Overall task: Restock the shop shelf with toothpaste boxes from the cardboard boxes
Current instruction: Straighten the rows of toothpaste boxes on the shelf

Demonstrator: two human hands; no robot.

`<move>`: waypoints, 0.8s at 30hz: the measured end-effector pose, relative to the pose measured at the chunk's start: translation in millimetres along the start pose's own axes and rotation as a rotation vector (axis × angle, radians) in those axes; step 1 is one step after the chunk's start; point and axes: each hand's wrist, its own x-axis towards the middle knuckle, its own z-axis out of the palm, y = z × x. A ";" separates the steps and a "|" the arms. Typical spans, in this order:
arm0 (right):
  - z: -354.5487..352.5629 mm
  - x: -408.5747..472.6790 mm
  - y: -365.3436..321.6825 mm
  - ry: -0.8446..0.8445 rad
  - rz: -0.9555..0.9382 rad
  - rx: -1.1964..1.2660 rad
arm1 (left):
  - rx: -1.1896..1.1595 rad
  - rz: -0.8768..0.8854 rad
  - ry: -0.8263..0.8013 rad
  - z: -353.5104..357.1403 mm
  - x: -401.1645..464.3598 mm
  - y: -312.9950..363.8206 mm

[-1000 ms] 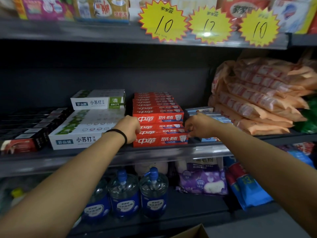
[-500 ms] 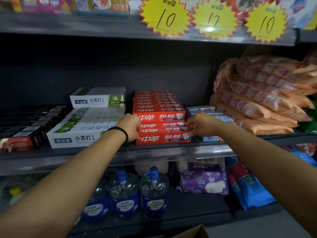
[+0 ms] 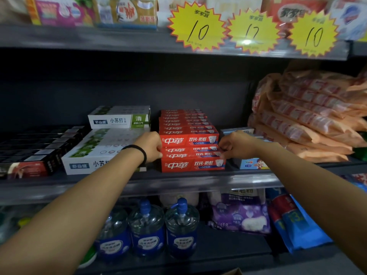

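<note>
Several red toothpaste boxes (image 3: 189,140) lie stacked in two tiers at the middle of the dark shelf (image 3: 178,180). My left hand (image 3: 150,146) presses against the left ends of the lower red boxes, fingers curled. My right hand (image 3: 237,145) pinches the right ends of the same boxes. The front bottom red box (image 3: 192,165) sits slightly forward of the ones above. A corner of a cardboard box (image 3: 232,272) peeks in at the bottom edge.
White and green toothpaste boxes (image 3: 99,150) sit left of the red stack, black boxes (image 3: 33,147) further left. Small blue boxes (image 3: 251,162) and orange packets (image 3: 309,118) lie to the right. Water bottles (image 3: 147,229) stand below. Yellow price stars (image 3: 198,26) hang above.
Both hands stay on the ends of the red stack and have shifted slightly; the lower red boxes look squared up a little more.
</note>
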 end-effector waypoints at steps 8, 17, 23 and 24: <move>-9.4 23.9 12.3 0.177 0.079 -0.072 | 0.026 -0.084 0.168 -16.0 17.6 0.5; -10.6 39.6 15.9 0.174 0.053 -0.104 | 0.011 -0.022 0.101 -12.4 39.5 2.0; -35.1 61.1 18.7 0.201 0.111 -0.125 | 0.077 -0.082 0.122 -38.3 65.9 -14.8; -37.7 67.4 19.3 0.195 0.125 -0.113 | 0.075 -0.089 0.110 -40.7 72.5 -17.2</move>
